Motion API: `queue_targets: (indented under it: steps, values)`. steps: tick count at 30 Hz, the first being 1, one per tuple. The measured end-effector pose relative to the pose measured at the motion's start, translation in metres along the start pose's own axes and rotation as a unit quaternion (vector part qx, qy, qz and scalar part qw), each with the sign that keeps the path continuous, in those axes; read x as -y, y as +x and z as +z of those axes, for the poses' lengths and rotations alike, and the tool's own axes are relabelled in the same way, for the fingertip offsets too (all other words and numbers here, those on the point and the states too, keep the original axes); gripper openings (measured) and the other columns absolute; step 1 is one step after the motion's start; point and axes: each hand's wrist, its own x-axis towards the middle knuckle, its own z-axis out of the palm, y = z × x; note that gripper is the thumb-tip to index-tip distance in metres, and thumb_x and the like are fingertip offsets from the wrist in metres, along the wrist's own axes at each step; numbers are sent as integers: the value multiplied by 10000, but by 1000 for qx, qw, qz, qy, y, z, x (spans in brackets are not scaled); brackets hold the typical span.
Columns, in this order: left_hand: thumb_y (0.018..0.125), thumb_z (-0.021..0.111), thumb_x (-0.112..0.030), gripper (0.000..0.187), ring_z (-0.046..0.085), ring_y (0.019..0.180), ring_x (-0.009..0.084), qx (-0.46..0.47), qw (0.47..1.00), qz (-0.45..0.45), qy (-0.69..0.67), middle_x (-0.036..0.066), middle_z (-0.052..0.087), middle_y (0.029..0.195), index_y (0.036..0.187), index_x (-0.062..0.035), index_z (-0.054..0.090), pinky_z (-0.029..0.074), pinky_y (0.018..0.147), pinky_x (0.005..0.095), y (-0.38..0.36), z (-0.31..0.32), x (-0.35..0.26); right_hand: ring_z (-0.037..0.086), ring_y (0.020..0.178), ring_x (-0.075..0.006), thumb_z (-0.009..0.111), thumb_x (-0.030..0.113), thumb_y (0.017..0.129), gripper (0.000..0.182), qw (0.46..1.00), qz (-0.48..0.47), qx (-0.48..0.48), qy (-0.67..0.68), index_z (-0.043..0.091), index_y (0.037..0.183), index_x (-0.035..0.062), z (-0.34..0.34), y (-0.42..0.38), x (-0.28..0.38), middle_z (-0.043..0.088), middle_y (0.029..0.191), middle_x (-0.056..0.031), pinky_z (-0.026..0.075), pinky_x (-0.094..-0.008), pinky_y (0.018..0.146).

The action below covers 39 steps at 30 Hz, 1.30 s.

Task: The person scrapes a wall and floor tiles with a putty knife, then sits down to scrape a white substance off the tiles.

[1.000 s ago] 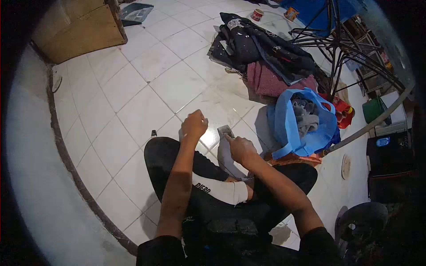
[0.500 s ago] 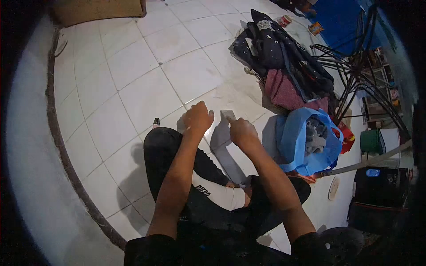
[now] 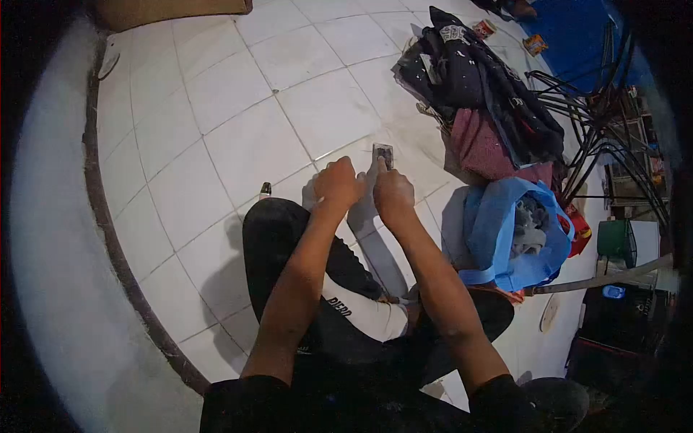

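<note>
My right hand (image 3: 394,195) is closed on a small flat rectangular object (image 3: 388,150), with a pale edge and a dark patch on its face. It juts out past the fingertips, low over the tiles; its exact kind is too small to tell. Beside it, my left hand (image 3: 338,186) is curled like a fist, thumb toward the right hand. Whatever it may hold is hidden. A small dark and silvery item (image 3: 266,190) stands just beyond my bent left knee (image 3: 276,216). A white sock (image 3: 368,317) with dark lettering shows between my legs.
On the right stands a blue bag (image 3: 491,238) with grey cloth inside. Behind it lie a maroon cloth (image 3: 480,148) and dark clothes (image 3: 498,94). Black wire hangers (image 3: 606,137) spread at far right. A wall (image 3: 65,238) runs along the left; a brown box (image 3: 170,9) sits at the back.
The small flat object in my right hand has tilted and moved farther away, now showing a dark patch. Both hands have shifted slightly to the right in view; the camera has turned a little.
</note>
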Motion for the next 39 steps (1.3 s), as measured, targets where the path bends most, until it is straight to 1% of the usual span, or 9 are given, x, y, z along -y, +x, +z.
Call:
queue_targets:
  steps: [10, 20, 23, 26, 27, 28, 32, 35, 39]
  values:
    - [817, 648, -418, 350, 630, 1016, 342, 18, 1000, 10, -1, 135, 665, 1048, 963, -101, 635, 490, 844, 471, -6, -6, -3, 692, 785, -335, 512, 60, 856, 623, 999, -27, 14, -10, 367, 1456, 139, 21, -48, -29, 676, 858, -193, 569, -422, 705]
    - [813, 661, -393, 332, 648, 970, 344, -1, 1000, 16, -10, 156, 681, 991, 924, -80, 655, 500, 845, 463, -9, -2, 0, 666, 842, -401, 579, 13, 783, 765, 993, -7, 115, 15, 333, 1476, 224, 4, -87, -50, 662, 922, -242, 545, -479, 781]
    - [835, 658, -395, 451, 621, 1056, 359, 59, 998, 23, -16, 195, 631, 1127, 1107, -38, 610, 498, 880, 477, -9, -11, -2, 645, 897, -434, 588, 0, 771, 798, 990, -48, 64, 119, 322, 1476, 264, -17, -89, -79, 656, 1012, -268, 523, -497, 824]
    - [815, 674, -386, 322, 649, 973, 339, 0, 1000, 21, -12, 148, 682, 987, 928, -85, 658, 496, 854, 457, -9, -5, 0, 631, 953, -428, 601, 9, 784, 775, 992, -1, 66, 109, 332, 1470, 251, -48, -108, -80, 644, 1078, -265, 507, -503, 840]
    - [815, 676, -386, 322, 649, 973, 337, 1, 1000, 19, -15, 147, 682, 984, 928, -85, 656, 496, 855, 457, -9, -4, 0, 631, 955, -426, 606, 12, 788, 769, 992, 5, 73, 98, 336, 1468, 249, -51, -115, -83, 647, 1074, -260, 505, -505, 839]
    - [815, 677, -387, 322, 649, 973, 336, 3, 1000, 18, -18, 145, 682, 981, 928, -86, 655, 495, 856, 456, -10, -6, -2, 641, 927, -419, 598, 105, 847, 641, 992, -44, 21, 119, 390, 1439, 239, -21, -117, -100, 658, 1033, -256, 507, -514, 827]
    - [820, 672, -383, 323, 648, 973, 341, 21, 1000, 16, -16, 145, 682, 978, 944, -86, 649, 497, 848, 456, -9, -5, -3, 656, 849, -424, 485, 288, 946, 418, 995, -4, 96, 39, 504, 1355, 202, -3, -127, -72, 669, 915, -248, 527, -507, 768]
    - [825, 666, -381, 321, 647, 971, 340, 29, 999, 16, -22, 143, 683, 975, 942, -83, 648, 496, 844, 456, -8, -6, -2, 667, 785, -407, 503, 276, 933, 432, 997, -14, 78, 20, 508, 1354, 181, 12, -121, -57, 668, 856, -236, 539, -490, 708]
    - [823, 664, -382, 325, 649, 965, 334, 14, 1000, 12, -20, 142, 685, 973, 935, -77, 647, 495, 841, 457, -5, -3, 1, 679, 739, -362, 561, 148, 833, 502, 998, -51, 41, 4, 529, 1334, 118, 10, -90, -50, 676, 808, -201, 557, -451, 651]
